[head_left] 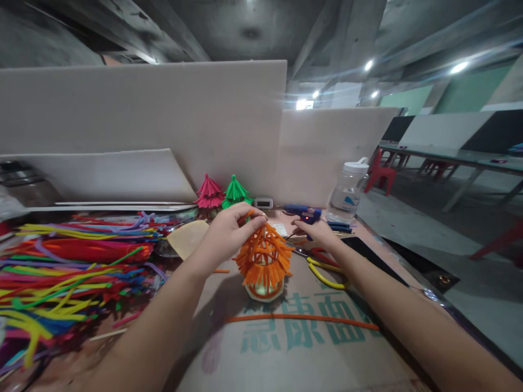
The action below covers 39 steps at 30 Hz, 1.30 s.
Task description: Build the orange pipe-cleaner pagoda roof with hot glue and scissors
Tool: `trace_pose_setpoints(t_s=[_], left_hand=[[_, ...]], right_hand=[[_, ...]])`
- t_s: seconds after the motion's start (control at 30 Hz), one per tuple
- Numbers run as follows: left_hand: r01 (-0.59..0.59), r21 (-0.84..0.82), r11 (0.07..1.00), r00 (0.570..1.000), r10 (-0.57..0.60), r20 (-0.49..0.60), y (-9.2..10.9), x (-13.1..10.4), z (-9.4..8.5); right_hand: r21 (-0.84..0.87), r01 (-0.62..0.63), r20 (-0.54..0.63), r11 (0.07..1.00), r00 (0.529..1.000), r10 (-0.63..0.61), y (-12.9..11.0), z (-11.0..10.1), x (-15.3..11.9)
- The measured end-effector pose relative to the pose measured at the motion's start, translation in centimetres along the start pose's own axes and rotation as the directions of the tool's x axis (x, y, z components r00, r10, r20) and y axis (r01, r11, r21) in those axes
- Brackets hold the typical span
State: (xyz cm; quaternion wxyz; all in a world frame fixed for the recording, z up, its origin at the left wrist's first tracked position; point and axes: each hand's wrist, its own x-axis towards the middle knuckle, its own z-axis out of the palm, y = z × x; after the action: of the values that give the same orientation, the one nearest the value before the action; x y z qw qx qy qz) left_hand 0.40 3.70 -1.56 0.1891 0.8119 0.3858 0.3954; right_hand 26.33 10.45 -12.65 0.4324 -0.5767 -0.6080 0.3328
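Observation:
My left hand [242,222] pinches the top of an orange tiered model [267,258], which looks made of pipe cleaners and stands upright on a pale polygonal base. To its right, my right hand [316,231] is closed on a blue glue gun [307,213] with a small orange light; part of its handle is hidden by the fingers. A loose orange pipe cleaner [302,317] lies across the printed cardboard [245,365] in front of the model. Behind stand a pink tiered model [209,193] and a green one [236,191].
Many coloured pipe cleaners [73,277] are heaped at left. Yellow-handled pliers [324,277] lie by my right forearm, near a black flat panel [373,258]. A water jug [348,190] stands at back right. White boards [143,109] wall off the back.

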Motion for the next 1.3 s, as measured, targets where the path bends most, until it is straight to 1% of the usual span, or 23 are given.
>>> trace_pose_setpoints(t_s=[0.1, 0.2, 0.3, 0.43, 0.5, 0.57, 0.73, 0.8, 0.87, 0.97, 1.13, 1.3], left_hand=[[0.01, 0.004, 1.0, 1.0, -0.01, -0.011, -0.2, 0.0, -0.2], [0.023, 0.019, 1.0, 1.0, -0.023, -0.011, -0.4, -0.1, -0.3], [0.033, 0.012, 0.999, 0.999, -0.033, 0.001, -0.5, -0.1, -0.3], [0.016, -0.02, 1.0, 1.0, -0.016, 0.027, -0.5, -0.1, -0.4], [0.013, -0.025, 1.0, 1.0, -0.013, 0.027, -0.5, -0.1, -0.4], [0.015, -0.019, 1.0, 1.0, -0.015, 0.026, -0.5, -0.1, -0.4], [0.014, 0.002, 1.0, 0.999, -0.014, 0.029, -0.7, -0.2, -0.3], [0.005, 0.002, 1.0, 1.0, -0.005, 0.03, -0.7, -0.1, -0.3], [0.001, 0.008, 1.0, 1.0, -0.001, 0.03, -0.6, -0.1, -0.3], [-0.001, 0.015, 1.0, 1.0, 0.001, 0.031, -0.4, -0.1, -0.3], [0.0, 0.017, 1.0, 0.999, 0.0, 0.032, -0.3, -0.1, -0.3], [0.007, 0.014, 1.0, 0.999, -0.008, 0.039, -0.5, -0.1, -0.4]], right_hand=[[0.133, 0.128, -0.025, 0.983, 0.992, -0.125, -2.2, -0.8, -2.6], [0.186, 0.258, -0.031, 0.948, 0.966, -0.257, -3.9, -1.2, -5.6], [0.163, 0.331, 0.003, 0.929, 0.942, -0.336, -4.6, -1.5, -8.0], [0.068, 0.388, 0.074, 0.919, 0.917, -0.392, -5.0, -1.8, -9.7], [0.026, 0.441, 0.104, 0.897, 0.891, -0.441, -5.3, -1.9, -10.1], [-0.009, 0.47, 0.115, 0.882, 0.877, -0.466, -5.7, -1.8, -10.4], [-0.131, 0.416, 0.025, 0.9, 0.909, -0.416, -6.7, -1.1, -11.0], [-0.189, 0.413, 0.022, 0.891, 0.909, -0.417, -6.8, -1.0, -11.1], [-0.229, 0.431, 0.024, 0.873, 0.899, -0.438, -6.7, -0.9, -11.1], [-0.245, 0.451, 0.0, 0.858, 0.885, -0.465, -6.2, -0.8, -11.0], [-0.243, 0.442, -0.037, 0.863, 0.885, -0.463, -5.5, -0.4, -11.0], [-0.198, 0.462, -0.026, 0.864, 0.879, -0.476, -5.3, -0.4, -11.0]])
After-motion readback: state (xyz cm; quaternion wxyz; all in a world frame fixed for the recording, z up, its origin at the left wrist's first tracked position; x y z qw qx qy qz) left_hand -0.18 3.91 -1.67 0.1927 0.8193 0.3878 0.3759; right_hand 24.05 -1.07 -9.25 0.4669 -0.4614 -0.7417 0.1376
